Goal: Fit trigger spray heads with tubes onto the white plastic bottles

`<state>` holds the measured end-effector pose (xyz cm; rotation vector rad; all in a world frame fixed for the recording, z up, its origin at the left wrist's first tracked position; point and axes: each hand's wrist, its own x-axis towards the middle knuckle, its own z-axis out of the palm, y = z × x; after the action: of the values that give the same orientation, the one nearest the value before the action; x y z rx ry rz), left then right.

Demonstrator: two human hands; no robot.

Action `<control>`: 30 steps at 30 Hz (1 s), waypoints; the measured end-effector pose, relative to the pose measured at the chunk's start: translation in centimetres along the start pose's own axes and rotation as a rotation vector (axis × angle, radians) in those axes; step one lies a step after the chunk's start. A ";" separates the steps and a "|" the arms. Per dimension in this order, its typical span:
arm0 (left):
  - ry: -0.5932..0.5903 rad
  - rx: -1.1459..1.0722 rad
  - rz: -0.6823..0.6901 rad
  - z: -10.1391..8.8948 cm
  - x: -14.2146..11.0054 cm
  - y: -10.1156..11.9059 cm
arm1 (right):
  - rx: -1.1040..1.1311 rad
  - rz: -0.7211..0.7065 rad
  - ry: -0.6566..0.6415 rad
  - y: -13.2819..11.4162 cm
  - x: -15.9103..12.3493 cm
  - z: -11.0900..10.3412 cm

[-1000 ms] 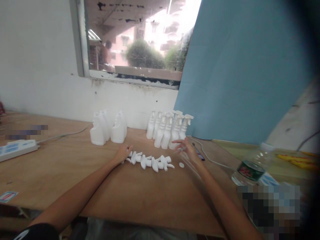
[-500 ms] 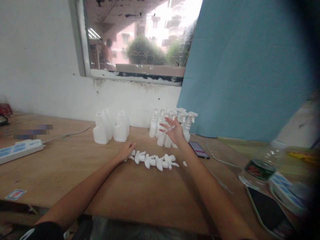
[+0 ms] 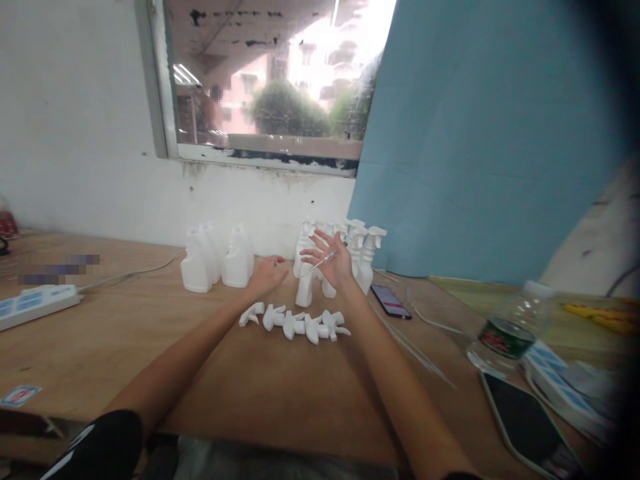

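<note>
My right hand (image 3: pixel 331 261) is raised in front of a group of white spray bottles (image 3: pixel 367 257), fingers spread, with a thin pale tube (image 3: pixel 323 261) held across it. Just below its fingers is the lower part of a white bottle (image 3: pixel 304 292), its top hidden behind the hand. My left hand (image 3: pixel 269 275) reaches forward over the table, left of that bottle. Its fingers and thumb look apart, and I see nothing between them. Nearer to me lies a row of several white trigger spray heads (image 3: pixel 295 325), between my forearms.
White bottles without heads (image 3: pixel 196 270) stand at left by the wall. On the right are a phone (image 3: pixel 391 302), thin tubes (image 3: pixel 420 353), a clear drink bottle (image 3: pixel 510 330) and a larger dark phone (image 3: pixel 530 423). A power strip (image 3: pixel 40 303) lies at far left.
My left hand has moved forward and right, away from the left end of the spray-head row. The right hand, with the tube, appears slightly further left. The view has shifted a little.
</note>
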<state>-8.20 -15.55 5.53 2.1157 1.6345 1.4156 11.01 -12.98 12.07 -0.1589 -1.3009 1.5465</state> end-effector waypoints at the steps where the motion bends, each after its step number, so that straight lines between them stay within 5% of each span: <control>1: 0.010 -0.024 -0.006 -0.2 0.9 1.2 | 0.002 -0.003 -0.024 -0.1 0.1 0.7; 6: -0.078 -0.059 -0.029 -2.4 3.5 5.0 | -0.054 -0.036 -0.121 -0.7 -0.4 4.9; 9: -0.028 -0.068 -0.007 -4.3 3.3 5.7 | -0.143 -0.075 -0.160 -1.3 -1.0 6.3; 12: 0.004 -0.064 0.024 -5.8 2.5 5.9 | -0.298 -0.098 -0.145 -1.9 -1.3 5.8; 17: -0.057 -0.118 0.004 -7.0 1.8 6.1 | -0.566 -0.121 0.078 -2.5 -1.0 3.6; 21: -0.170 -0.240 0.017 -6.8 1.4 7.0 | -0.604 -0.109 0.088 -2.6 -1.1 3.2; 26: -0.450 -0.452 0.115 -6.0 0.7 8.3 | -0.591 -0.064 0.096 -2.4 -1.3 3.6; 30: -0.398 -0.331 0.129 -5.1 0.3 8.8 | -0.649 -0.154 0.210 -2.1 -1.0 3.7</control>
<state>-5.72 -21.10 13.70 2.1556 1.0582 1.1055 10.28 -16.41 14.65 -0.5983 -1.5616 0.9084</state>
